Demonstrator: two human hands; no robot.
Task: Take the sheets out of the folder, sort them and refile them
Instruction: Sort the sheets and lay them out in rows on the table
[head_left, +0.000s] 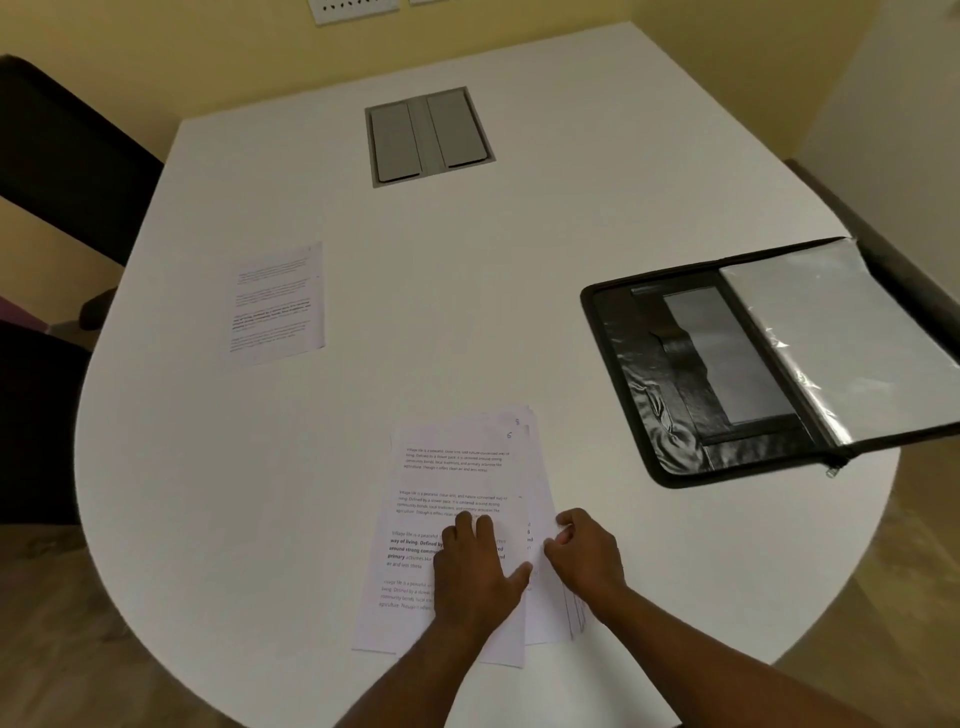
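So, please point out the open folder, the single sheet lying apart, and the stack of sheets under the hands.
open folder (654, 384), head view: on its black inner cover.
single sheet (278, 304), head view: on its printed middle.
stack of sheets (452, 467), head view: on the top sheet's upper text.

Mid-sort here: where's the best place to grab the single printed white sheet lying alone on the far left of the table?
The single printed sheet lies flat on the white table with nothing on it. A top-down pinch would probably fail; likely best to press its near edge from the left, slide it toward the table's rim, then pinch that overhanging edge.
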